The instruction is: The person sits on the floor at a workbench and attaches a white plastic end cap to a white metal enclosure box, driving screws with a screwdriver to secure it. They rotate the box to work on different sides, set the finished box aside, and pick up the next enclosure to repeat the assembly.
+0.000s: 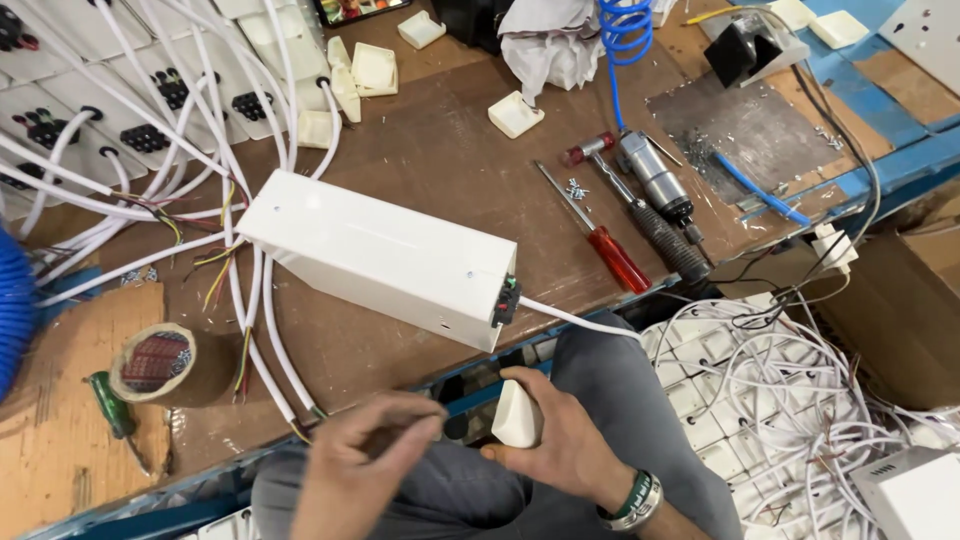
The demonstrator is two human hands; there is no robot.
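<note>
Brown and scuffed, the tabletop (pixel 420 150) in front of me is crowded with wiring work: a long white plastic box (pixel 385 258) lies across its middle, tilted on a diagonal, with a white cable (pixel 575 318) leaving the dark connector at its near end and running down toward my lap. Below the table edge, over my knees, my right hand (pixel 560 440) is closed around a small white plug housing (pixel 517 413), thumb on one flat face and fingers wrapped behind it, so only its upper part shows. My left hand (pixel 365 455) sits just beside it with the fingers drawn narrow, pinched together at the tips; whether something thin is caught between them I cannot tell. The housing looks like light, rigid moulded plastic, smooth enough to slip if pinched on its rounded corners, so I judge the flat sides are the place to grip, firmly but without squeezing hard, since thin shells like this could crack or pop apart. Bundles of white cable (pixel 250 330) with bared coloured ends lie at the left of the box, near a roll of tape (pixel 160 362) and a green-handled screwdriver (pixel 108 402). A red-handled screwdriver (pixel 600 245), a small hammer (pixel 640 205) and a powered driver (pixel 655 180) rest to the right, well apart from my hands.
</note>
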